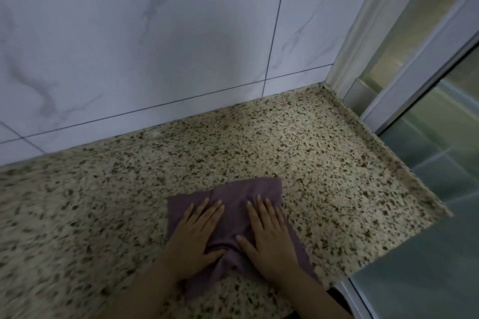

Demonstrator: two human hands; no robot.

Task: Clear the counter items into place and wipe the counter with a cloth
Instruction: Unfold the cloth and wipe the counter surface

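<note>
A purple cloth [234,204] lies spread flat on the speckled granite counter [103,189], near the front and slightly right of centre. My left hand [197,238] presses flat on the cloth's left half, fingers spread and pointing away from me. My right hand [269,235] presses flat on its right half in the same way. The cloth bunches into folds between my two thumbs. Neither hand curls around the cloth; both palms rest on top of it.
A white marble-look tiled wall [155,46] rises behind the counter. The counter ends at a right edge [404,171], beyond which stand a metal door frame [414,59] and a glass panel [440,215] over a tiled floor.
</note>
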